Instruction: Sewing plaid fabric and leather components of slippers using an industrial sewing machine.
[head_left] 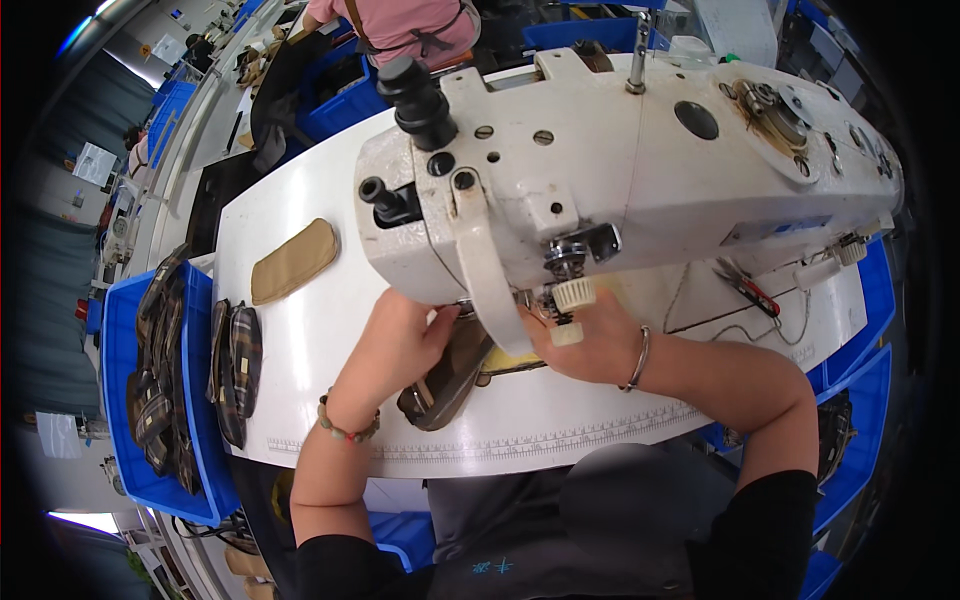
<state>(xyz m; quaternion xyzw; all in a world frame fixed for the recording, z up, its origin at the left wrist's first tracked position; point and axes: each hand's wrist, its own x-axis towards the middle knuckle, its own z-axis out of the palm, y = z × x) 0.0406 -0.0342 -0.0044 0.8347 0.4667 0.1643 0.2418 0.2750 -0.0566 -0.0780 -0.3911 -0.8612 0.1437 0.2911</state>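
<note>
A white sewing machine point(650, 150) stands over the work. My left hand point(405, 345) is left of the needle area, thumb and curled fingers gripping the edge of a dark olive fabric piece point(445, 385), whose loose end lies toward me. My right hand point(590, 345) is at the right of the presser area, on or beside the work; its fingertips are hidden behind the machine's knobs and lever. A yellowish flat piece point(515, 362) shows under the work between my hands. Red-handled snips point(760, 300) lie to the right, under the machine arm.
A tan padded piece point(295, 258) and stacked plaid pieces point(235, 375) lie on the white table point(540, 430) at left. Blue bins point(220, 505) with fabric flank the table. A person in pink point(415, 25) sits beyond the machine; others are at far left.
</note>
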